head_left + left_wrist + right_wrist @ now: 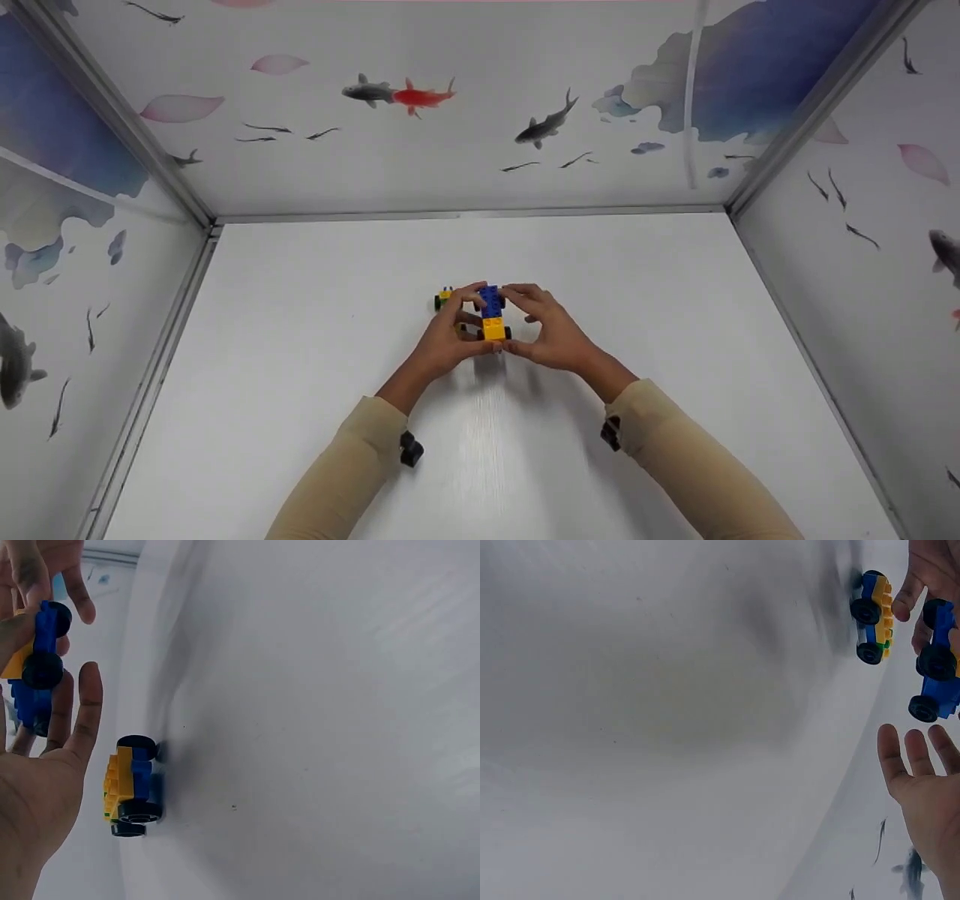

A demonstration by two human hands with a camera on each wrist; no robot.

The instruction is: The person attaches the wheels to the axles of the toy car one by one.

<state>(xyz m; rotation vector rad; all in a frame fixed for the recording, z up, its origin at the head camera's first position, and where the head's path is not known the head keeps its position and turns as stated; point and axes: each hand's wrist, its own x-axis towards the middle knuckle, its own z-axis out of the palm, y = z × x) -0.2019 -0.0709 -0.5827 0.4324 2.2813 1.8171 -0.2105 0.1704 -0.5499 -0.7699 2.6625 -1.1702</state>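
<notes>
A toy car of blue and yellow building blocks with black wheels is held above the table between both hands. My left hand grips its left side, thumb at the yellow end and fingers by the blue part. On the other side is my right hand, its thumb at the yellow end and its forefinger by a wheel at the blue end. In the right wrist view other right fingers extend apart from the wheels. A second toy car, yellow over blue with a bit of green, stands on the table, partly behind the left hand in the head view.
The white table is enclosed by panels printed with fish and petals, including a back panel. Metal strips run along the table's edges. Black wrist devices sit at the sleeve cuffs.
</notes>
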